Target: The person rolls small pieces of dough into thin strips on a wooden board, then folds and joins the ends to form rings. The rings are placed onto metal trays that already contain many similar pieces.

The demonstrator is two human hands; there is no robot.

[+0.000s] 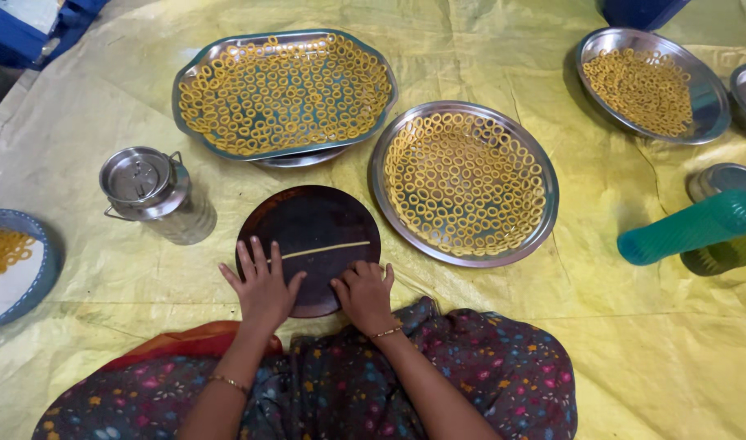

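Note:
A round dark wooden board [312,218] lies on the yellow sheet in front of me, with a thin pale strand of dough [325,249] stretched across it. My left hand [261,285] rests flat on the board's near left edge, fingers spread, holding nothing. My right hand [364,292] sits on the near right edge with its fingers curled down against the board, just below the strand. Whether it pinches any dough is hidden.
A rectangular steel tray [195,72] and a round steel plate [541,215] beyond the board hold several dough rings. A lidded steel can [153,193] stands at left, a blue-rimmed plate [41,277] far left, another ring plate [709,99] and a green bottle [689,227] at right.

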